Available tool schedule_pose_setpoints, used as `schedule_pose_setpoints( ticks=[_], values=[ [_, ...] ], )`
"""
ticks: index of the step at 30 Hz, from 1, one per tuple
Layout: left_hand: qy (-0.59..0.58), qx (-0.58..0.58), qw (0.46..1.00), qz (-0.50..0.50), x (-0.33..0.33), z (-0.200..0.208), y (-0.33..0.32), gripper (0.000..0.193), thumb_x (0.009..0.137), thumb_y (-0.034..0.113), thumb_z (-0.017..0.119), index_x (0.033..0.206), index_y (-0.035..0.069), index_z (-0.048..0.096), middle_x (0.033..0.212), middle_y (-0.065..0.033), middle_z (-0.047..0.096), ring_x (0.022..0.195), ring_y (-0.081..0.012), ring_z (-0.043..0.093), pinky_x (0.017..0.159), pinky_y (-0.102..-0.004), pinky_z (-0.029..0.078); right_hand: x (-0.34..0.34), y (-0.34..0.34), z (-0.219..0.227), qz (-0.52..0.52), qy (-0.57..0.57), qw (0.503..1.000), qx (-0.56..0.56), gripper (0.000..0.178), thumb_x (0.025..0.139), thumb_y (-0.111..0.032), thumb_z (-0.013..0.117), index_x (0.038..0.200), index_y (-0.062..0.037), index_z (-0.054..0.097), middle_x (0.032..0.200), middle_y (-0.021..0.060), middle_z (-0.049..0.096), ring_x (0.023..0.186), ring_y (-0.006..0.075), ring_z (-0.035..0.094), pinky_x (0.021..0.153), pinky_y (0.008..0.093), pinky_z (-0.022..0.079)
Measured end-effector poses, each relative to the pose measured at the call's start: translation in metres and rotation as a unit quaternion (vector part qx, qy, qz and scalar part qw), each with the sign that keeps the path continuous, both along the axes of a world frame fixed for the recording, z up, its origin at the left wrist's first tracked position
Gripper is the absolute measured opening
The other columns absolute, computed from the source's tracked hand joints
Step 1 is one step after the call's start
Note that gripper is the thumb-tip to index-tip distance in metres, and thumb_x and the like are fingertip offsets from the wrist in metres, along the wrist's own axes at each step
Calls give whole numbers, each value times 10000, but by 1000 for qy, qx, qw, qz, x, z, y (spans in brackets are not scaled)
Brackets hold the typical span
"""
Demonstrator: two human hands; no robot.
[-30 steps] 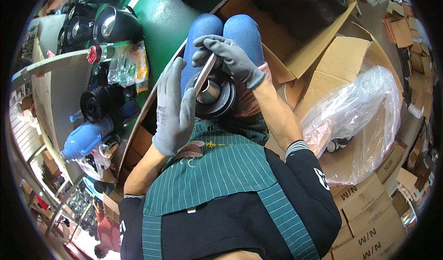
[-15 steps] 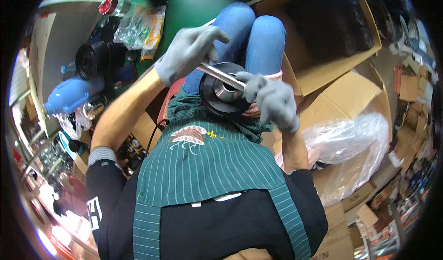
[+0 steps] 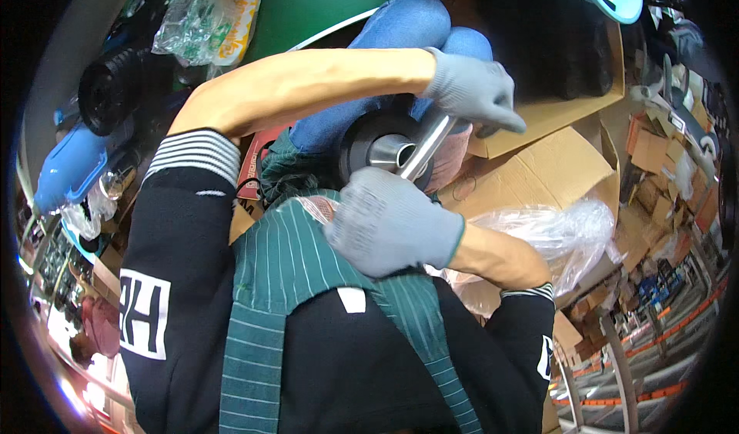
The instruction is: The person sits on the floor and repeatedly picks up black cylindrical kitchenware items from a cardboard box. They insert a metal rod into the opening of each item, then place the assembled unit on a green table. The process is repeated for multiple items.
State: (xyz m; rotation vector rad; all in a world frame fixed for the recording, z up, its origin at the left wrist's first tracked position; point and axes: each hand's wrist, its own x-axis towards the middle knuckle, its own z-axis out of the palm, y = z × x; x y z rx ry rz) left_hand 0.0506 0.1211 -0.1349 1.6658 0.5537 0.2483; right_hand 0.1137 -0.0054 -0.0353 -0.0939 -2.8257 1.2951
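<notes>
A lap [image 3: 404, 30] for a workbench

Read from the lap's middle, the green table [image 3: 323, 10] stands at 11 o'clock and the open carton [image 3: 546, 118] at 2 — probably for easy reach. A clear plastic bag [image 3: 570, 237] slumps at 4. The right hand [image 3: 392, 222], at 6, is curled round the near end of a metal bar [image 3: 428, 147], likely steadying it. The left hand [image 3: 473, 91], across at 2, covers the far end; whether it grips, I cannot tell. The round black piece [image 3: 358, 145] sits central on the lap, perhaps so the legs brace it, its metal hub [image 3: 389, 151] beside the bar.

Edges: the table's rim curves past the knees, the carton's wall lies just beyond the left hand, and the left forearm [image 3: 323, 80] bars 10 to 12 — the freest room seems toward 8.
</notes>
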Motion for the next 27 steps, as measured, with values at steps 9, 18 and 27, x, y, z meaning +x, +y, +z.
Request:
schedule_pose_setpoints(
  ticks=[9, 18, 27],
  values=[
    [-108, 183, 960, 183, -15, -8, -20, 427, 1109, 438, 580, 1272, 88, 763, 1025, -169, 770, 994, -319, 744, 896, -430, 569, 21, 16, -10, -195, 202, 892, -355, 655, 892, -581, 497, 1254, -47, 612, 1175, 189, 657, 1105, 364, 607, 960, 503, 442],
    [36, 257, 858, 443, -141, 93, -67, 292, 1097, 317, 672, 1212, 57, 737, 974, -105, 754, 838, -180, 730, 769, -320, 584, 33, 19, -36, -265, 413, 317, -812, 1017, 1055, -825, 197, 1742, -76, 177, 1663, 297, 396, 1591, 464, 308, 1338, 630, 133],
    [580, 255, 774, 5, -38, 177, -147, 466, 998, 493, 620, 984, 69, 811, 952, -187, 803, 839, -366, 794, 779, -471, 610, -14, 35, -58, -312, 383, 368, -788, 1080, 1019, -853, 227, 1762, -105, -4, 1787, 269, 173, 1681, 404, 109, 1344, 609, 54]
  ],
)
